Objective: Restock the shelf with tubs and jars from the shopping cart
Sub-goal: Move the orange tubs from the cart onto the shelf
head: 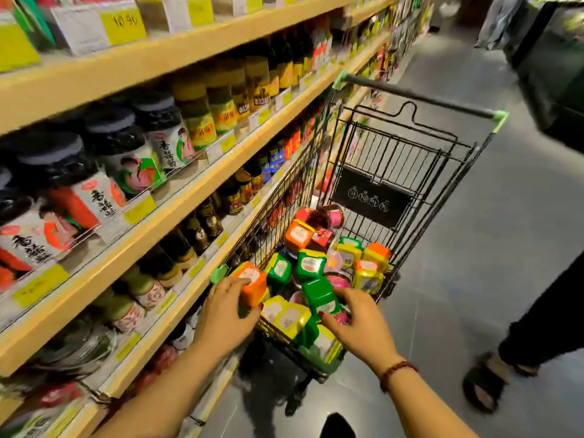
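Tubs (311, 263) with square orange, green and yellow lids lie jumbled in the near half of the shopping cart (395, 159). They are tipped in all directions, and most show a white label on the lid. They are blocky, about as tall as they are wide, so no long axis stands out.

Your left hand (226, 314) grips an orange tub (252, 281) at the cart's near left corner, against the shelf-side wall. Your fingers curl over its top and your thumb is on its near side. That tub sits nearly upright, its labelled lid facing up and tilted a little towards you.

Your right hand (360, 324) holds a green tub (319, 294) by the middle of the cart's near edge, fingers curved round its right side and thumb against its near face. This tub is tipped over, with a label on the face turned to you.

Pink-lidded jars (335, 216) lie among the tubs at the far end of the pile. The shelf (177, 213) runs along the cart's left side, lined with dark-lidded jars (117, 134).
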A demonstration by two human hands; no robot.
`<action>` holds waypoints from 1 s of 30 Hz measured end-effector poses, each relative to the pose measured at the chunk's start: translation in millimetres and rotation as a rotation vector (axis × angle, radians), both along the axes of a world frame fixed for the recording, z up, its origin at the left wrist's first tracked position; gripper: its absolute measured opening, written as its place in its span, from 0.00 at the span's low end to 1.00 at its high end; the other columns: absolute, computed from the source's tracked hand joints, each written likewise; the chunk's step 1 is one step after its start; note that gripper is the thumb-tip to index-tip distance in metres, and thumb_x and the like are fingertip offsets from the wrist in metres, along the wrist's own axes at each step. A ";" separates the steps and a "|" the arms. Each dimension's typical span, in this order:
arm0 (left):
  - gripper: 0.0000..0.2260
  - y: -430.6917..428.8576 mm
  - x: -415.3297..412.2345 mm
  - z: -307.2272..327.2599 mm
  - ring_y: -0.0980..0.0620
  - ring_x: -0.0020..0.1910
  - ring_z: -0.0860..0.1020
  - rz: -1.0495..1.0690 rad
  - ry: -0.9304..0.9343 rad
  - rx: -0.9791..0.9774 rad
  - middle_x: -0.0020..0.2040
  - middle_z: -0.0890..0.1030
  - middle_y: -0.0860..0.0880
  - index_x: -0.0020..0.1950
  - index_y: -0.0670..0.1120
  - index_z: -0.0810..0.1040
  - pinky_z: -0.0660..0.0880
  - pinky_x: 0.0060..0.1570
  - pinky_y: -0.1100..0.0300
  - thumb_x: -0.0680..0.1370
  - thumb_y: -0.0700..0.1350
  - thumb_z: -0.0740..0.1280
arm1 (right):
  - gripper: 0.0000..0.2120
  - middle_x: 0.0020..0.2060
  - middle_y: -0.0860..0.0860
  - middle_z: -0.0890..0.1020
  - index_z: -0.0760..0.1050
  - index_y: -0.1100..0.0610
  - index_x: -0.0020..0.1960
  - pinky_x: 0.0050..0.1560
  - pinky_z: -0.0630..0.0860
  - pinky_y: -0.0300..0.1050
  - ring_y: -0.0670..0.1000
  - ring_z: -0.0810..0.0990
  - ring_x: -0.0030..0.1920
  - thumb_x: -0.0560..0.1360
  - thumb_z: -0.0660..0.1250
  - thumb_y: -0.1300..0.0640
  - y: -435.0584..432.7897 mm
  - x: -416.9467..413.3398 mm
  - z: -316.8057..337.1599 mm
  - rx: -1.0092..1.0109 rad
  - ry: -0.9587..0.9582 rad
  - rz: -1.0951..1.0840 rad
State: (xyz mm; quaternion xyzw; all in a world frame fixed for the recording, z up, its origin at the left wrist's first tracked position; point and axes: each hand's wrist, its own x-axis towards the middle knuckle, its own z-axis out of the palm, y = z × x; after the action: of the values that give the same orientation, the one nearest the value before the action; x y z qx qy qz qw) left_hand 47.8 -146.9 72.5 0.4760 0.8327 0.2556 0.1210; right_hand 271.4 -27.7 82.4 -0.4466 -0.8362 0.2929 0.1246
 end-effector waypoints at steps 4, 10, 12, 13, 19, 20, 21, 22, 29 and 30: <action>0.24 30.2 -7.1 -19.0 0.49 0.63 0.69 0.126 -0.034 -0.048 0.63 0.71 0.50 0.67 0.50 0.71 0.69 0.59 0.55 0.72 0.52 0.69 | 0.26 0.60 0.50 0.76 0.71 0.52 0.67 0.61 0.70 0.45 0.52 0.72 0.63 0.72 0.69 0.44 57.9 -27.7 -18.3 -0.046 -0.027 0.114; 0.22 57.5 3.8 -34.9 0.44 0.57 0.73 0.391 -0.114 -0.101 0.57 0.76 0.45 0.62 0.46 0.76 0.71 0.54 0.54 0.70 0.53 0.66 | 0.26 0.62 0.51 0.76 0.71 0.55 0.68 0.63 0.66 0.41 0.52 0.72 0.65 0.73 0.70 0.48 123.5 -78.3 -43.5 -0.166 -0.078 0.372; 0.21 60.7 8.1 -34.7 0.42 0.54 0.75 0.450 -0.154 -0.092 0.52 0.79 0.43 0.54 0.44 0.79 0.72 0.49 0.52 0.69 0.56 0.62 | 0.28 0.61 0.54 0.77 0.71 0.57 0.67 0.63 0.68 0.43 0.54 0.73 0.64 0.72 0.71 0.47 135.0 -99.8 -55.3 -0.218 -0.093 0.447; 0.24 60.5 8.6 -35.4 0.43 0.54 0.75 0.485 -0.162 -0.094 0.52 0.79 0.43 0.54 0.44 0.79 0.72 0.49 0.53 0.68 0.58 0.59 | 0.29 0.60 0.55 0.77 0.72 0.58 0.67 0.63 0.69 0.44 0.55 0.74 0.63 0.71 0.71 0.46 139.0 -111.2 -61.1 -0.234 -0.102 0.485; 0.25 51.9 5.2 -42.3 0.42 0.64 0.71 0.708 -0.235 -0.125 0.64 0.74 0.43 0.65 0.45 0.74 0.71 0.61 0.52 0.71 0.54 0.67 | 0.25 0.57 0.57 0.79 0.74 0.58 0.63 0.60 0.70 0.45 0.57 0.76 0.60 0.69 0.73 0.51 137.5 -177.3 -96.2 -0.337 -0.103 0.603; 0.25 48.9 3.7 -47.2 0.42 0.62 0.72 0.723 -0.221 -0.117 0.62 0.75 0.43 0.64 0.45 0.75 0.73 0.59 0.51 0.70 0.54 0.66 | 0.25 0.56 0.58 0.79 0.75 0.59 0.62 0.58 0.70 0.45 0.58 0.76 0.59 0.68 0.73 0.51 134.3 -187.8 -104.0 -0.343 -0.103 0.609; 0.24 45.8 2.8 -51.3 0.42 0.61 0.73 0.741 -0.212 -0.110 0.60 0.76 0.43 0.63 0.45 0.76 0.74 0.57 0.52 0.70 0.55 0.65 | 0.24 0.54 0.58 0.79 0.75 0.59 0.61 0.55 0.69 0.44 0.58 0.76 0.57 0.68 0.74 0.52 130.9 -197.7 -111.4 -0.345 -0.111 0.611; 0.24 42.7 2.0 -54.5 0.43 0.61 0.73 0.768 -0.216 -0.107 0.60 0.76 0.44 0.63 0.46 0.76 0.72 0.57 0.55 0.70 0.56 0.65 | 0.24 0.53 0.59 0.79 0.75 0.59 0.60 0.53 0.69 0.44 0.59 0.76 0.55 0.67 0.75 0.53 126.6 -207.1 -118.0 -0.346 -0.122 0.612; 0.23 30.2 7.1 -72.0 0.46 0.60 0.73 0.922 -0.263 -0.159 0.60 0.76 0.45 0.63 0.45 0.76 0.66 0.55 0.63 0.71 0.54 0.65 | 0.42 0.66 0.62 0.66 0.56 0.61 0.74 0.62 0.67 0.54 0.64 0.66 0.65 0.68 0.75 0.52 95.7 -245.9 -155.8 -0.267 -0.331 0.577; 0.23 29.0 9.0 -75.2 0.46 0.60 0.73 0.930 -0.276 -0.157 0.60 0.75 0.45 0.63 0.45 0.75 0.67 0.54 0.63 0.72 0.54 0.65 | 0.45 0.67 0.62 0.65 0.53 0.61 0.75 0.63 0.67 0.55 0.64 0.64 0.66 0.68 0.75 0.49 92.4 -248.7 -158.3 -0.273 -0.348 0.558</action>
State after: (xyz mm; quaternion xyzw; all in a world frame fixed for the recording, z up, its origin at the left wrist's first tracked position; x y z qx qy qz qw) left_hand 56.8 -117.9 -2.7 0.0047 0.9500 0.2798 0.1386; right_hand 22.8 64.8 -76.0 -0.2567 -0.8878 0.3445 -0.1652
